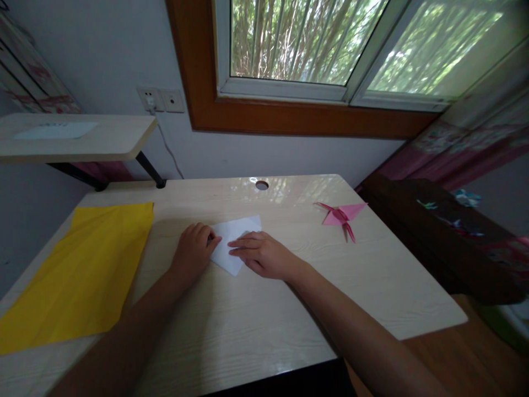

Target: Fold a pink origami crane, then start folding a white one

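We have bare desk [256, 325] in front of our 2 forearms and between the white paper [235, 242] and the pink origami crane [342, 216]. The yellow sheet [78, 275] covers the left side; the raised shelf [78, 138] overhangs the far left corner.

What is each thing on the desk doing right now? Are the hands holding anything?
white paper: folded, flat on the desk, pressed by both hands
left hand: curled, on the paper's left edge
right hand: flat, fingers across the paper
pink paper crane: finished, lying apart
yellow sheet: unfolded, flat
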Demonstrator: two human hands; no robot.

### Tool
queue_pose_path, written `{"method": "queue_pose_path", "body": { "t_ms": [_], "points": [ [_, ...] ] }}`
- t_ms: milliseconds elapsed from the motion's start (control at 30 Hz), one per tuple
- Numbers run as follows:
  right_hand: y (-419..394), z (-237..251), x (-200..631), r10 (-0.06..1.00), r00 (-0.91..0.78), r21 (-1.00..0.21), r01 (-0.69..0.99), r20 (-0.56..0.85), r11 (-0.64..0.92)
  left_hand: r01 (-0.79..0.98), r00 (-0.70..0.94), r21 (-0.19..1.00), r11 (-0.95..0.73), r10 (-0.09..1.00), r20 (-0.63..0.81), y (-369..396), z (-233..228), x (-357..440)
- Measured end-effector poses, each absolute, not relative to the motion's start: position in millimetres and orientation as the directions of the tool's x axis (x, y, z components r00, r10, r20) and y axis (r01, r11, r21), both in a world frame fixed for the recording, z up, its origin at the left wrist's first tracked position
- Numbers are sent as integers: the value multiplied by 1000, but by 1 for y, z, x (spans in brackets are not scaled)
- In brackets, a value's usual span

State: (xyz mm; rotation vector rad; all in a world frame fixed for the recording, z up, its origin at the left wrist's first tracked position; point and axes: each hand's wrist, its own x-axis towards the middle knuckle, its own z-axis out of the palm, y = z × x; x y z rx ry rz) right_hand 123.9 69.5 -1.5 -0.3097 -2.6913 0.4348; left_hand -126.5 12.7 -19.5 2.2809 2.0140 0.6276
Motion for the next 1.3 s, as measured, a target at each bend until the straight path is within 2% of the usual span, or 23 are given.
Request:
{"method": "queue_pose_path", "body": {
  "t_ms": [633,833,1033,1167,1300],
  "points": [
    [69,-3,125,285,-904,-329,176,319,928,957,58,262,-122,969,239,14,-18,-125],
    [69,-5,125,296,-895,-292,201,333,935,948,58,280,-149,949,311,10,-17,-123],
    [77,-8,128,419,-840,-243,351,346,904,928,157,257,-271,907,390,6,-12,-121],
    [79,-8,129,468,-807,-238,406,359,882,873,312,253,-417,876,367,4,-11,-119],
    [78,-6,128,469,-807,-232,409,359,882,798,483,231,-556,821,305,1,-12,-112]
  ]
}}
